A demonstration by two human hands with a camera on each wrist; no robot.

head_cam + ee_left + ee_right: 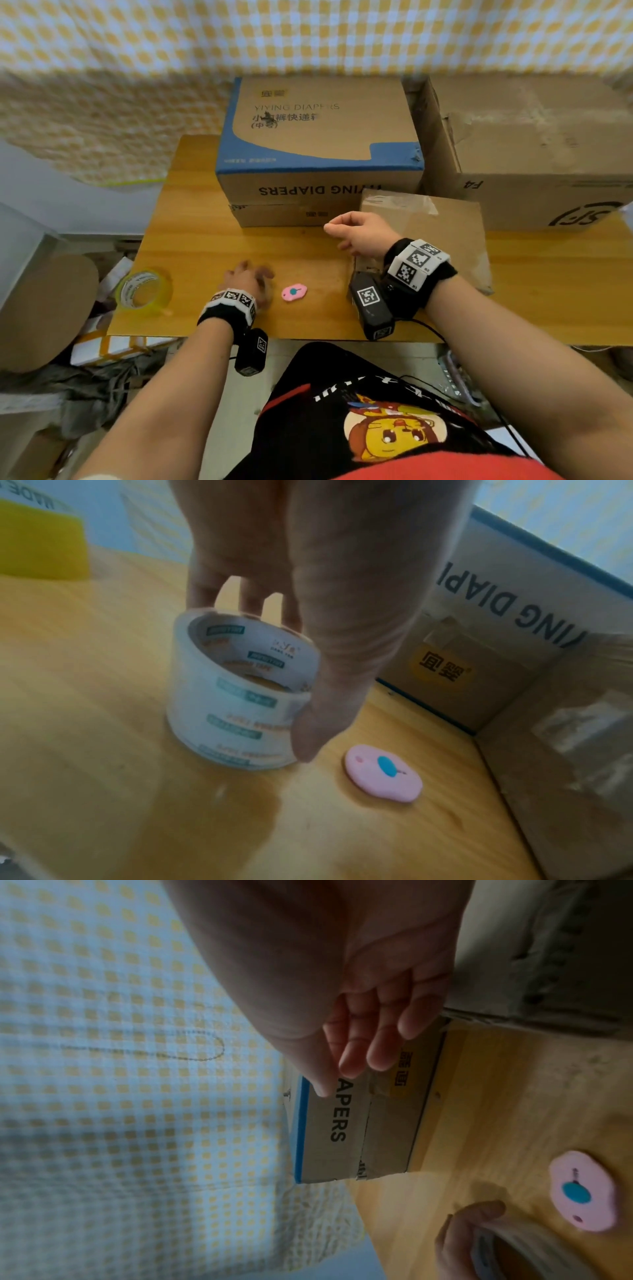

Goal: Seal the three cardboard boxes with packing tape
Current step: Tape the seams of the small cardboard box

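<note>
- Tape first: my left hand grips the clear tape roll, thumb down its outer wall and fingers over the far rim, while the roll stands on the wooden table just left of the pink cutter.
- My right hand holds nothing; its fingers are loosely curled, hovering beside the small box and in front of the diaper box.
- The large box sits at the right rear, touching the other two or nearly so.
- I'd lift the roll straight up and turn it until the loose end faces my free hand; I cannot tell where that end lies, so I'd feel for it with a fingernail.
- I'd keep the thumb off the sticky side and avoid knocking the cutter.
- A yellow roll sits at the table's left edge, spare.
</note>
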